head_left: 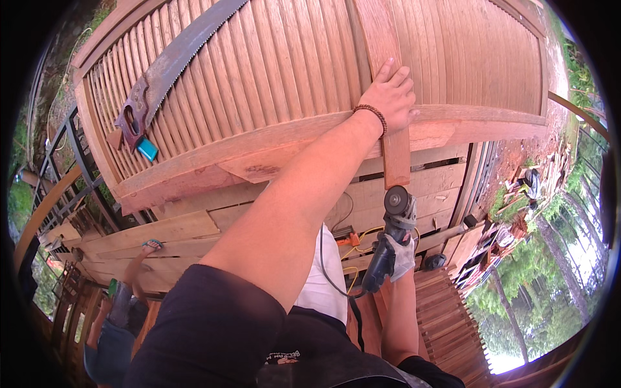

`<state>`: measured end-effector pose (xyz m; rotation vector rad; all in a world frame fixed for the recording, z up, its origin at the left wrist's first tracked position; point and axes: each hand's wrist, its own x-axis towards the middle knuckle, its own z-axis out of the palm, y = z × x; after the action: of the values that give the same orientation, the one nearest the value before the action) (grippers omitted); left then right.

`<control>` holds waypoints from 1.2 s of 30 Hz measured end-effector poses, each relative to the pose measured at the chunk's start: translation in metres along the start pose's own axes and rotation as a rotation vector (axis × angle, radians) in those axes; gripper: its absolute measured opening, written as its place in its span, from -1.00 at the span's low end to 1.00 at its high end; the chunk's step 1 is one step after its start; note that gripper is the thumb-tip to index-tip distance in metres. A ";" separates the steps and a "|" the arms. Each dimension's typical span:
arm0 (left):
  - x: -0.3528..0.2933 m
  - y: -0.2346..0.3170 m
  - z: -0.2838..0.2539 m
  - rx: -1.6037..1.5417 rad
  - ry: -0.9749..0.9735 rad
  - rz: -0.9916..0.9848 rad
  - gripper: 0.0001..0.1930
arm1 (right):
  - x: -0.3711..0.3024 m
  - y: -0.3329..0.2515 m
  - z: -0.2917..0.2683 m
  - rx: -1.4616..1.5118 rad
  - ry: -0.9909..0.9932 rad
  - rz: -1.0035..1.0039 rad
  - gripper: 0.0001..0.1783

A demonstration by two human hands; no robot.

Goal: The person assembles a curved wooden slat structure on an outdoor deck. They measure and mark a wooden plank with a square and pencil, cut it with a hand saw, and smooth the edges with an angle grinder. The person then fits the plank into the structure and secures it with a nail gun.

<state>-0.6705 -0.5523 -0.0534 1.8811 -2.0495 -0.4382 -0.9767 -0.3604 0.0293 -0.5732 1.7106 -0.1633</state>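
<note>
My left hand (390,97), with a beaded bracelet at the wrist, grips a long wooden plank (396,158) from above. The plank lies across a slatted wooden panel (284,61), and its near end juts past the panel's front edge. In my right hand (402,255), which wears a pale glove, is a dark angle grinder (381,258). Its round disc faces up right by the plank's near end; whether they touch I cannot tell. A handsaw (171,64) with a brown handle rests on the panel's left part, beside a small turquoise block (147,150).
Below the panel are broad boards (162,234) with gaps between them. An orange cable connector (351,239) and a yellow cord lie near my legs. Another person (116,323) is at the lower left. Scrap wood (517,194) is piled at the right, near trees.
</note>
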 end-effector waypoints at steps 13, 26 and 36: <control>0.000 0.000 0.001 -0.017 0.031 -0.006 -0.58 | 0.011 0.019 -0.010 -0.032 0.002 -0.067 -0.63; 0.000 0.000 0.001 -0.054 0.033 -0.020 -0.58 | 0.002 -0.013 0.010 0.026 0.061 0.041 -0.68; -0.001 0.000 0.002 -0.078 0.055 -0.017 -0.60 | 0.017 0.007 -0.005 -0.128 0.107 -0.049 -0.66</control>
<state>-0.6712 -0.5516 -0.0554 1.8454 -1.9539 -0.4583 -0.9854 -0.3628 0.0127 -0.7118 1.8212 -0.1219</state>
